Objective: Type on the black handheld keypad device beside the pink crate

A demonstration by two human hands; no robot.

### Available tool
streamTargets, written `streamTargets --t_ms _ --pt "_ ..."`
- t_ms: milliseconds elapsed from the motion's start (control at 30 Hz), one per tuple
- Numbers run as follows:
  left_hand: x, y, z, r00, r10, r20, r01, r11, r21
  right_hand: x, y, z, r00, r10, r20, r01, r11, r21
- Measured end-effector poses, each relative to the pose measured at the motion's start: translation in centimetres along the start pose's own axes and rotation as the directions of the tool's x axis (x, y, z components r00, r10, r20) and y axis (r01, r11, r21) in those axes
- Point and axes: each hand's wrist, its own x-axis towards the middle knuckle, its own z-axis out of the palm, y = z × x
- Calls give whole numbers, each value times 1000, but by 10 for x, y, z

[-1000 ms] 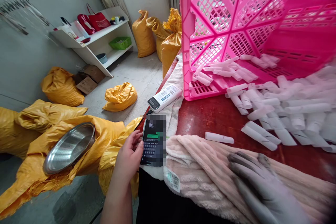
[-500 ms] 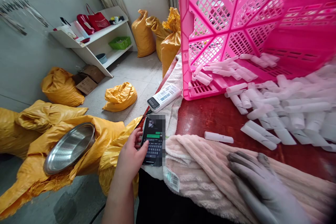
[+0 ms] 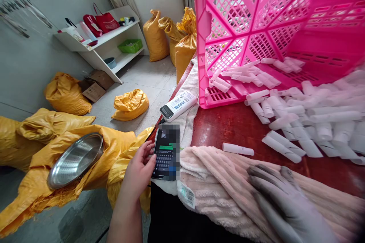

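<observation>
My bare left hand [image 3: 142,162] is at the left edge of a smartphone [image 3: 164,155], thumb and fingers apart by its side. The phone lies face up near the table edge, showing a chat and a keyboard; its right side is pixelated. My right hand [image 3: 282,193], in a grey glove, lies flat on a pinkish striped towel [image 3: 216,182], fingers stretched out and holding nothing. Just beyond the towel lies one white plastic tube [image 3: 238,149]. A heap of similar white tubes [image 3: 313,117] spreads over the red table [image 3: 216,125] at right.
A pink plastic basket [image 3: 202,64] lies tipped on its side, with tubes spilling out. A white power bank [image 3: 179,105] sits on a pale cloth. At left, a metal colander [image 3: 75,161] rests on a yellow sack [image 3: 119,140]; more sacks and a white shelf [image 3: 125,66] stand behind.
My left thumb has moved left off the phone's keyboard to its edge, and the hand has shifted slightly left. The phone and my right hand stay put.
</observation>
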Motion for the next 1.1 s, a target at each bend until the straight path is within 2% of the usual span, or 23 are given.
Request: streamTargets --t_ms 267,367,467,567,700,833,967,1100 --pt "0 -1 1 1000 15 5 -16 997 74 1 0 0 1000 0 5 0 1000 10" --pt "-6 5 1 999 16 48 -24 986 164 2 0 0 1000 0 6 0 1000 11" --pt "-14 15 3 996 19 89 -47 944 327 4 -1 0 1000 -3 3 3 1000 12" --pt "-20 24 8 993 71 98 -109 871 478 4 -3 -1 1000 -1 0 1 1000 8" --pt "-21 27 12 989 103 103 -144 804 577 5 -4 -2 1000 -1 -8 1 1000 13" --pt "-19 20 9 992 84 94 -121 842 526 5 -4 -2 1000 -6 -7 6 1000 16" --pt "-13 8 4 997 57 51 -72 929 363 3 -2 -2 1000 -5 -4 5 1000 12" --pt "-5 1 2 999 42 -1 -41 978 206 3 -2 -1 1000 -5 0 5 1000 8"
